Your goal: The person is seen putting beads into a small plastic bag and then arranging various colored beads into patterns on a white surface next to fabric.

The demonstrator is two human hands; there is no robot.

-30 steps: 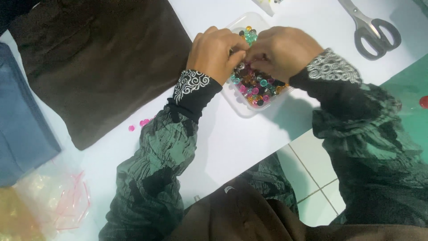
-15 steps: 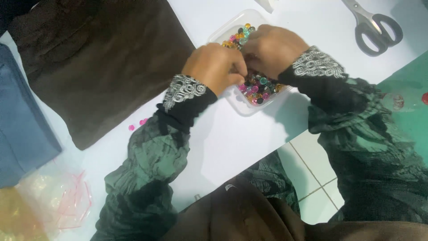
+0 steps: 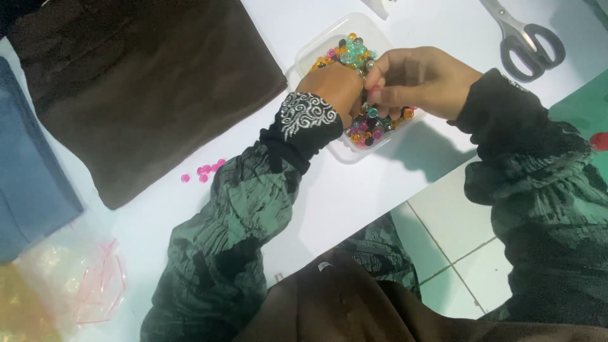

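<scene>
Bead-picking step — left hand [image 3: 332,88] and right hand [image 3: 415,79] pinched together over clear bead box [image 3: 329,41]; next move calls for fine fingertip grip.

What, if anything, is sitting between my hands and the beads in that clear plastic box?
Nothing visible does. The left hand and right hand are both already over the clear plastic box, with fingers down among the coloured beads. The box has no lid on. The scissors and brown cloth lie off to the sides.
</scene>
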